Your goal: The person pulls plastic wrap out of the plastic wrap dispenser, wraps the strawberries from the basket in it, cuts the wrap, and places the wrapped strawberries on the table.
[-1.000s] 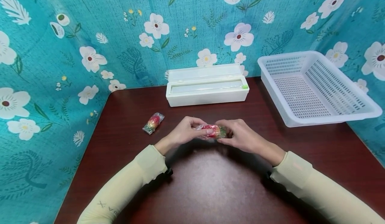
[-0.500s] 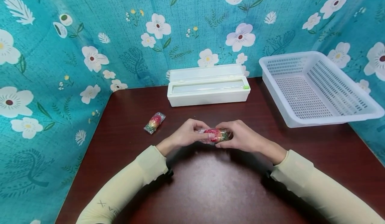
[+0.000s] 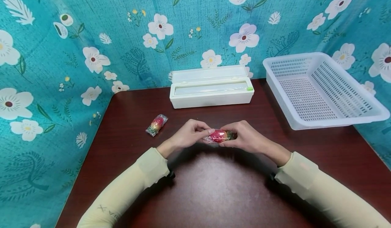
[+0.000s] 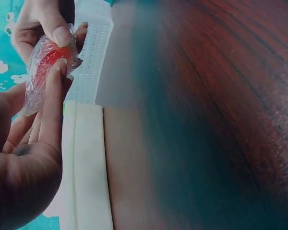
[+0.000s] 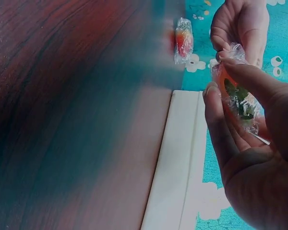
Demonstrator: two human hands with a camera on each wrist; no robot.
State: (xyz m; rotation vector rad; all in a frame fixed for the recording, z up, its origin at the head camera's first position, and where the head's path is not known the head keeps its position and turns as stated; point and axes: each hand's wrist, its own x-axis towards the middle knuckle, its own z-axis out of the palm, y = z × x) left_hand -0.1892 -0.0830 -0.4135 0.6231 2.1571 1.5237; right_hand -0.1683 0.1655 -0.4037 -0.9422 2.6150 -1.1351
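Note:
Both hands hold a red fruit (image 3: 219, 136) wrapped in clear plastic film over the middle of the table. It shades through yellow to a green end, and green leaves show under the film in the right wrist view. My left hand (image 3: 188, 135) pinches the crinkled film at the red end, thumb on top. Around the green end curl the thumb and fingers of my right hand (image 3: 248, 138), hiding part of it. A second film-wrapped fruit (image 3: 157, 125), red and yellow-green, lies on the table left of my left hand.
Behind the hands stands a long white cling film box (image 3: 211, 99), its lid (image 3: 210, 72) raised and a green piece at its right end. A white slotted basket (image 3: 290, 117) sits at the back right of the dark wooden table (image 3: 213, 194). A floral curtain (image 3: 183, 24) hangs behind.
My left thumb has drawn back from the fruit's middle toward its left end, so more of the red surface shows. My right hand keeps its grip almost in place.

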